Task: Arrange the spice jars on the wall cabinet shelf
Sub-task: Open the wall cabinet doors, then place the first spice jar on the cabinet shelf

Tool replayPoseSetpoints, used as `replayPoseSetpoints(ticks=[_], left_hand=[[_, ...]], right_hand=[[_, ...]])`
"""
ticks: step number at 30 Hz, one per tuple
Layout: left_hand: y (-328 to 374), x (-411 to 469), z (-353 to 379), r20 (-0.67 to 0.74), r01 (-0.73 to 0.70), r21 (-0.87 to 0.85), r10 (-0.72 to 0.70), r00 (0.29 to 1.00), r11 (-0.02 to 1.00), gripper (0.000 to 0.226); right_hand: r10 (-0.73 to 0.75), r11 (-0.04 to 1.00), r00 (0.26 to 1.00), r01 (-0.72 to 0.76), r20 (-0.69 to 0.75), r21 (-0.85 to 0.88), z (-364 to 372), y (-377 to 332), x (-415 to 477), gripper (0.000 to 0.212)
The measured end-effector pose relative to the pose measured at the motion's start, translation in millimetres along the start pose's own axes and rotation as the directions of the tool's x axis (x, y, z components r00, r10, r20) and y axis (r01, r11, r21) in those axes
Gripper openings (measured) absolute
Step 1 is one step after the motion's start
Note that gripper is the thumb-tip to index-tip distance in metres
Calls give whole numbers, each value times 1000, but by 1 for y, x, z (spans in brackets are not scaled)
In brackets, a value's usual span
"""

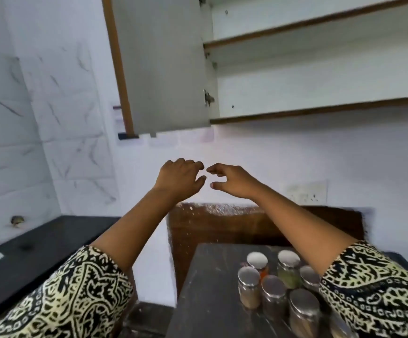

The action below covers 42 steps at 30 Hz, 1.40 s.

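Nothing is held in either grip: the left grip [178, 178] and the right grip [232, 181] are raised side by side in front of the white wall, fingers loosely curled and half spread. Their fingertips are turned toward each other, close but not touching. Both forearms are stretched up and forward, and a black-and-cream patterned sleeve [76, 296] is seen on each upper arm.

The spice jars [273, 289] are gathered low on the right, upright in a tight cluster on a dark surface [210, 289], well below both grips. Each jar is closed with a round metal lid. Orange contents can be made out in one rear jar [257, 261], green in the rear jar beside it [288, 274], and a tan powder in the front left jar [248, 289]. Part of the cluster is hidden by the right forearm and sleeve, so the jars cannot be counted with certainty.

The wall cabinet [212, 76] is mounted above the grips, its grey door [161, 64] swung open to the left. A lower shelf [320, 109] and a higher shelf [295, 23], both edged in brown, are exposed.

A brown wooden panel [222, 228] is set against the wall behind the surface, and a switch plate [305, 193] is fixed above it. A longer black surface [39, 240] runs along the tiled wall on the left.
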<state>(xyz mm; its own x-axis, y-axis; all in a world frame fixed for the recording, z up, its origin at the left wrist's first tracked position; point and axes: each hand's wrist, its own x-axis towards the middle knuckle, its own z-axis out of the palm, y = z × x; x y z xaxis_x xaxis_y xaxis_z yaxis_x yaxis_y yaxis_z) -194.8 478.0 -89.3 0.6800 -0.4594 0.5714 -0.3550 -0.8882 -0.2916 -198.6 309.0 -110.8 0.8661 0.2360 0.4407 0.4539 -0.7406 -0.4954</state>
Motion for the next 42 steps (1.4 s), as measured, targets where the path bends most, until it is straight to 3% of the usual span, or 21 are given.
replayPoseSetpoints(ticks=[5,10,16,19,24,28,32,37,42], left_hand=[[59,-7,99,300,16,-289,75,951,957,43],[121,-12,212,598,28,-369,214,772,929,56],[168,-26,318,724,125,-396,226,651,910,81],[174,-35,356,748,173,-409,221,625,896,87],[173,-43,385,692,312,-521,179,699,794,84],[163,-38,379,677,362,-569,172,715,738,78],[140,-19,349,631,359,-643,203,748,677,81],[100,24,285,467,281,-786,231,854,551,86],[86,78,224,288,240,-939,178,941,247,85]], right_hand=[[175,980,976,-160,131,-123,32,83,-36,40],[328,930,881,-238,340,-282,83,176,-57,48],[437,870,771,-233,463,-434,148,255,-65,61],[407,857,780,-147,475,-494,176,279,-68,74],[313,870,849,-78,425,-486,205,307,-68,81],[285,934,853,-144,438,-327,206,310,-68,85],[253,966,882,-210,398,-149,178,293,-53,87],[198,973,947,-222,253,68,106,255,-30,88],[180,965,983,-184,38,187,30,224,-6,87]])
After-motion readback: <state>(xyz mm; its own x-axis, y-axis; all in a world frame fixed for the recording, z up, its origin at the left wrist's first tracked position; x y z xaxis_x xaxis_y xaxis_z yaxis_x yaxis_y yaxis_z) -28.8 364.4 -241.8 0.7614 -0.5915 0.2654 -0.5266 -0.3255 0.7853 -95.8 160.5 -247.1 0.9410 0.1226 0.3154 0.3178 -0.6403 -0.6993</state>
